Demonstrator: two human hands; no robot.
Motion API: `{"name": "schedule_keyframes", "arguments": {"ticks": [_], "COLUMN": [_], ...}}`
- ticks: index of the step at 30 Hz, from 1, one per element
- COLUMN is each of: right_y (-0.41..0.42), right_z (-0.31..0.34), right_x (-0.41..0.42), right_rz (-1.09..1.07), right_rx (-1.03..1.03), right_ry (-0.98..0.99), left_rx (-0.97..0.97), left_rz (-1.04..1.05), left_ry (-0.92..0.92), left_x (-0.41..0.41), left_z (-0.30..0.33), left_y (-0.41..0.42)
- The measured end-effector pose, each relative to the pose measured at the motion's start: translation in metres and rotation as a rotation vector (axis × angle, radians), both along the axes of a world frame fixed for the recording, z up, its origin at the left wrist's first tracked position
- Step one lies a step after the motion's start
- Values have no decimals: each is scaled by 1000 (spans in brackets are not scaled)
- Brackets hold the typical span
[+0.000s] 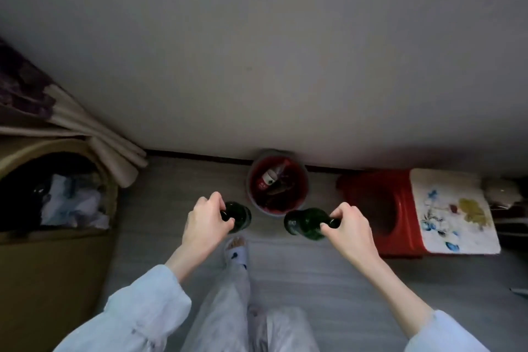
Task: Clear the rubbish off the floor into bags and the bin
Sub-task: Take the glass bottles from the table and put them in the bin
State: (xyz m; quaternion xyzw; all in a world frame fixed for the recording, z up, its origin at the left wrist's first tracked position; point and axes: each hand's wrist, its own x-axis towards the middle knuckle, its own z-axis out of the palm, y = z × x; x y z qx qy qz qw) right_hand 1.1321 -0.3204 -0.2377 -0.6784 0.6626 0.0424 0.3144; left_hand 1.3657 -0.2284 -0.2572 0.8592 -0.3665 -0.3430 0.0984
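Observation:
My left hand (206, 223) grips the neck of a dark green glass bottle (240, 216), held above the floor just left of the bin. My right hand (347, 227) grips the neck of a second green glass bottle (304, 223), tilted with its base pointing left, near the bin's front right. The round bin (253, 194) with a red liner stands against the wall straight ahead. Inside it lie a bottle with a red and white label and other rubbish.
A brown box (57, 266) at the left holds crumpled white paper and dark items, with a curtain (94, 134) hanging above it. A red plastic stool (380, 208) stands right of the bin, topped by a flowered cushion (454, 211). My slippered foot (235, 250) is below the bottles.

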Motion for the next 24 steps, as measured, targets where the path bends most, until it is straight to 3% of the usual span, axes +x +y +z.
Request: {"name": "schedule_keyframes", "arguments": {"ticks": [7, 14, 24], "right_y": [-87, -145, -175], "right_z": [-95, -202, -314], "right_x": [-5, -5, -12], "right_rz": [-115, -51, 63], "right_rx": [29, 2, 185], "right_ry": [18, -34, -92], "left_rx": [21, 15, 78], "left_rz": [246, 420, 322], "left_ry": [152, 158, 45], "left_x": [-31, -69, -91], "left_z": [-89, -183, -270], "left_y": [-70, -123, -144]}}
